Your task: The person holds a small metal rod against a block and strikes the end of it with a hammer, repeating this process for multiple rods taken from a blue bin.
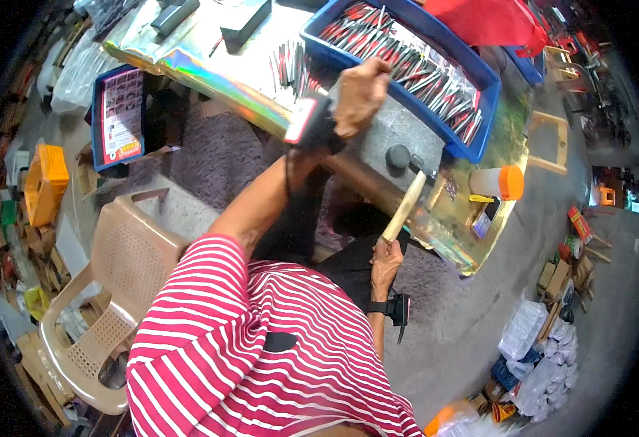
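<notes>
My right hand (386, 258) is closed around the pale wooden handle of a hammer (405, 207). The hammer's dark head lies over the right end of a grey metal block (378, 138), close to a short black cylinder (398, 156) on that block. Over the block's far left part, by the near wall of a blue bin (436, 138), is my left hand (363, 95). Its fingers are curled in and slightly blurred; what they hold, if anything, does not show. Many slim red, black and silver pieces (407, 69) fill the bin. More such pieces (288, 69) lie left of it.
A shiny gold-covered table (261, 113) carries the block and bin. On its right side stands a white jar with an orange lid (510, 183). A beige plastic chair (134, 247) is at my left, and a blue tray with a printed sheet (119, 120) stands beyond it.
</notes>
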The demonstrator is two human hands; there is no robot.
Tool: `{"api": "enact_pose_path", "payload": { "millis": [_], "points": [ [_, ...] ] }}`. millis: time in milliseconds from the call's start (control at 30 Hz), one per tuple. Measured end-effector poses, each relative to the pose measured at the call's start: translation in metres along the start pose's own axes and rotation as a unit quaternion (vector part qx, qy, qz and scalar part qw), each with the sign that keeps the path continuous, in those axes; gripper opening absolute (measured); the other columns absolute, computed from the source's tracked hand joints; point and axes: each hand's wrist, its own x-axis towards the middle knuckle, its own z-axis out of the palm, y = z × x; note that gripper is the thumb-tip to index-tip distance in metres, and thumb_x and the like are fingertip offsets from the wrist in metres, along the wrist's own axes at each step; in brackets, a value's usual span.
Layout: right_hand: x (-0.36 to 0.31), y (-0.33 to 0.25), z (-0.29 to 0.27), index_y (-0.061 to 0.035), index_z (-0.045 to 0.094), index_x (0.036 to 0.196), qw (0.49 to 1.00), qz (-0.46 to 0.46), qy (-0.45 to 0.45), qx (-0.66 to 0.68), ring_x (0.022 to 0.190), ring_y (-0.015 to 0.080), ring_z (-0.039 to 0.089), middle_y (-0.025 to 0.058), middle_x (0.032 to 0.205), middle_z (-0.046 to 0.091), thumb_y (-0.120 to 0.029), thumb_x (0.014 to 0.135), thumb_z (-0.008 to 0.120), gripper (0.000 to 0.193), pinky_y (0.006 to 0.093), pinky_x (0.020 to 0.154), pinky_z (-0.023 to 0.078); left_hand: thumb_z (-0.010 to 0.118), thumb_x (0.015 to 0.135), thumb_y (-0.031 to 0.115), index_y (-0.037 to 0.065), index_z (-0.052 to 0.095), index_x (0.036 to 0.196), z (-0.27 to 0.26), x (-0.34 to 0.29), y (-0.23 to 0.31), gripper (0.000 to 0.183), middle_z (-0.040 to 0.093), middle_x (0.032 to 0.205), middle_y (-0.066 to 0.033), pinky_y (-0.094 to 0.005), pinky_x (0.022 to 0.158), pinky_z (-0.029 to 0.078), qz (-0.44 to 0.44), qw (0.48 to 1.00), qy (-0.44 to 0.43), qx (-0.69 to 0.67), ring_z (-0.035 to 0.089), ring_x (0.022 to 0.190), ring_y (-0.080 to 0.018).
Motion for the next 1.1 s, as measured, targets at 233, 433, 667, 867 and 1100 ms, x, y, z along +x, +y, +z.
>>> {"api": "enact_pose_path", "payload": {
  "millis": [233,433,667,867,1100],
  "points": [
    [0.002,0.002,0.007,0.0014,0.05,0.079,1.0,-0.015,0.013,0.011,0.046,0.0102,0.045,0.0048,0.056,0.049,-0.011,0.079,0.05,0.013,0.0237,0.039,0.037,0.051,0.07,0.008,0.002,0.057,0.078,-0.099,-0.013,-0.098,0.012,0.06,0.07,-0.0138,-0.034,0.061,0.046,-0.095,0.979,0.127,0.127,0.059,0.066,-0.0259],
    [0.001,-0.001,0.008,0.0012,0.05,0.08,1.0,-0.005,0.015,0.007,0.046,0.009,0.044,0.0032,0.057,0.048,-0.013,0.08,0.051,0.015,0.0228,0.039,0.036,0.058,0.066,0.02,0.0,0.057,0.083,-0.125,-0.005,-0.123,0.027,0.06,0.074,-0.0148,-0.034,0.064,0.045,-0.174,0.952,0.038,0.248,0.059,0.07,-0.0263],
    [-0.006,-0.021,-0.003,0.0034,0.052,0.09,0.993,0.048,-0.006,0.109,0.047,0.0075,0.044,0.0046,0.06,0.05,-0.013,0.08,0.051,0.019,0.0198,0.041,0.04,0.056,0.065,0.018,0.007,0.056,0.081,-0.123,0.012,-0.154,0.019,0.059,0.074,-0.0164,-0.0372,0.061,0.045,-0.114,0.908,-0.048,0.4,0.057,0.071,-0.0314],
    [0.002,-0.051,-0.027,0.0019,0.051,0.079,0.977,-0.03,0.062,0.204,0.042,0.0068,0.042,0.0041,0.056,0.048,-0.01,0.081,0.046,0.013,0.0201,0.037,0.037,0.059,0.06,0.015,-0.006,0.048,0.084,-0.128,0.02,-0.122,0.034,0.056,0.075,-0.0257,-0.0399,0.065,0.047,-0.125,0.892,-0.115,0.419,0.057,0.073,-0.0382],
    [0.053,-0.069,-0.07,0.002,0.05,0.076,0.972,-0.039,0.144,0.181,0.044,0.0058,0.043,0.0034,0.058,0.048,-0.01,0.079,0.047,0.013,0.0187,0.039,0.039,0.055,0.061,0.017,-0.009,0.053,0.087,-0.14,0.02,-0.128,0.037,0.057,0.062,-0.0173,-0.0323,0.052,0.045,-0.201,0.946,-0.085,0.24,0.055,0.054,-0.0228]
  ]
}}
